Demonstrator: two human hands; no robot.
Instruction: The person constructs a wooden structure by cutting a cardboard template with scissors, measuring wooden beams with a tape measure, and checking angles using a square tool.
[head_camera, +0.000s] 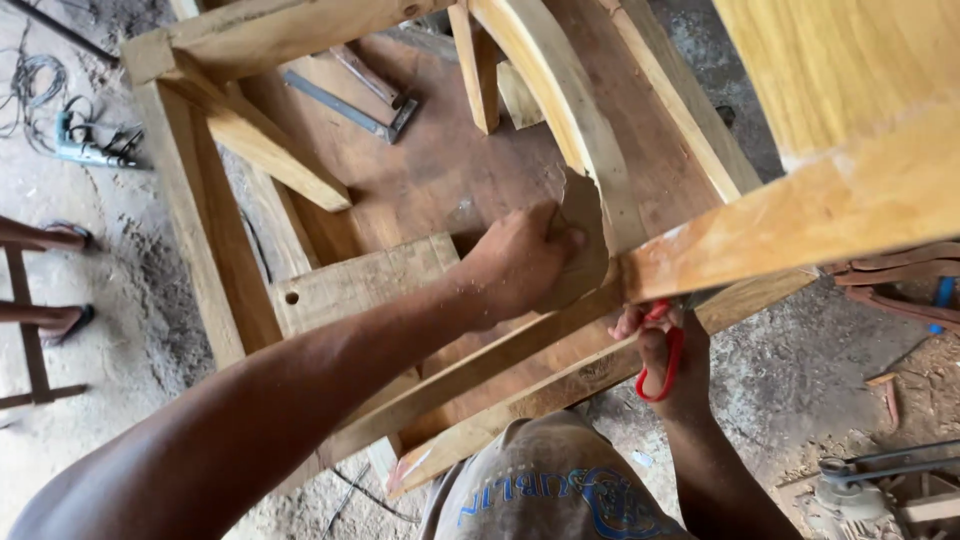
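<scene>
Left hand: my left hand (520, 262) presses a brown worn piece of sandpaper (585, 240) flat against the curved pale wooden chair rail (585, 130), fingers closed over it.
Right hand: my right hand (668, 362) grips red-handled scissors (662, 352), under the straight wooden rail (800, 220).
Advice: I judge that even pressure along the grain is best.
Around: a steel square (350, 100) lies on the board below.

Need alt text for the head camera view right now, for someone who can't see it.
The person's left hand presses a piece of sandpaper against a curved rail of a wooden chair frame. Their right hand, below the frame, grips a red-handled tool.
</scene>
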